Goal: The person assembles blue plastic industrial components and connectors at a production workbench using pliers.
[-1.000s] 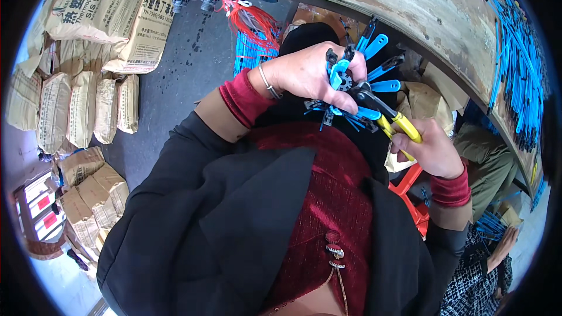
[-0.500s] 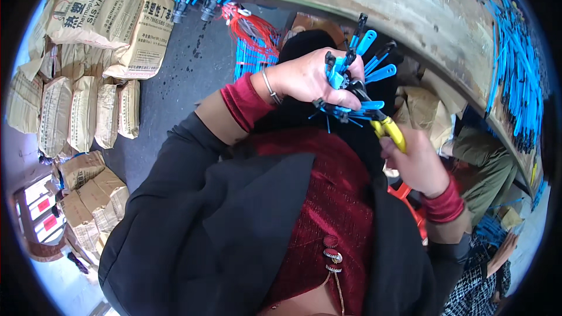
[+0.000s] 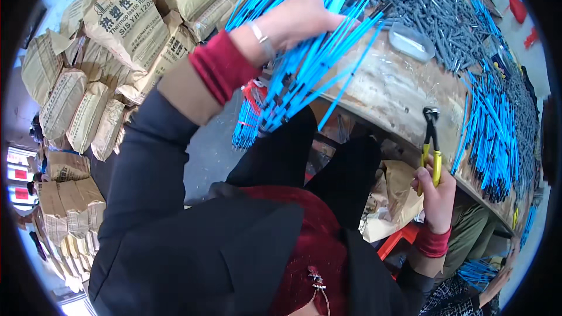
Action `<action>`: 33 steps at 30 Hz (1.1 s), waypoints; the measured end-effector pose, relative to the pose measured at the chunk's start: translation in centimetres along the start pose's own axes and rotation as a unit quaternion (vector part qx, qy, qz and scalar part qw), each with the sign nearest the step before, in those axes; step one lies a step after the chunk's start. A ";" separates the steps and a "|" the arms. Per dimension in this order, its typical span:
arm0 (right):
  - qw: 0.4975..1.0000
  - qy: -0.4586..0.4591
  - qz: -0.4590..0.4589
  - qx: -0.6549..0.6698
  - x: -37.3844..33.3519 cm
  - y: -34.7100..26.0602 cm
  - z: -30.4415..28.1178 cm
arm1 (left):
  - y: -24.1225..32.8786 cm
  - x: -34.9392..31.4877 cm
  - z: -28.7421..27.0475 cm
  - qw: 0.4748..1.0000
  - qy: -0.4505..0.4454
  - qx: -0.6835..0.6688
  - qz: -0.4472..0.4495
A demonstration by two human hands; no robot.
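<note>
Right hand (image 3: 438, 195), right of frame: fingers closed round yellow-handled pliers (image 3: 437, 165), head up. Left hand (image 3: 297, 19), upper centre, at blue rods (image 3: 331, 61); fingers partly hidden, can't tell if gripping.

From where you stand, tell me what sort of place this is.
Probably a workshop or factory, judging by the stacked paper sacks, the wooden bench heaped with grey parts, and the yellow-handled pincers in the right hand.
</note>
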State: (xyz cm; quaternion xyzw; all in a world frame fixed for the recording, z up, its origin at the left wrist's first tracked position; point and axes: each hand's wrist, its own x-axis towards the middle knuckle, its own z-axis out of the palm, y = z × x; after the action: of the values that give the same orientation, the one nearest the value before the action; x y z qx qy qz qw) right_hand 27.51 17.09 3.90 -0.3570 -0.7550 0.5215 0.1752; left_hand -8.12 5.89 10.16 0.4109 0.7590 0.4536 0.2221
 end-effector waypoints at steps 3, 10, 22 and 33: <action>0.998 -0.031 -0.011 -0.061 1.1 -0.2 -0.3 | -0.4 5.9 -0.3 0.955 0.040 0.292 0.010; 0.971 -0.003 -0.120 -0.206 2.8 -0.7 0.2 | -3.7 11.0 0.4 0.811 0.113 0.573 0.026; 0.848 0.122 -0.153 -0.493 8.8 1.8 0.5 | 1.5 10.6 0.7 0.799 0.055 0.597 -0.042; 0.858 0.239 -0.249 -0.380 9.8 -0.3 -12.4 | 9.2 13.0 0.6 0.922 0.118 0.322 0.178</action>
State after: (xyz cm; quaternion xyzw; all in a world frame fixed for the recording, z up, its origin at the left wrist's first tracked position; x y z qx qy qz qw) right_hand 28.61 32.33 8.04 -0.3094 -0.8932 0.0319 0.3248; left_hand -11.11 19.24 18.34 0.5323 0.7991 0.2616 -0.0981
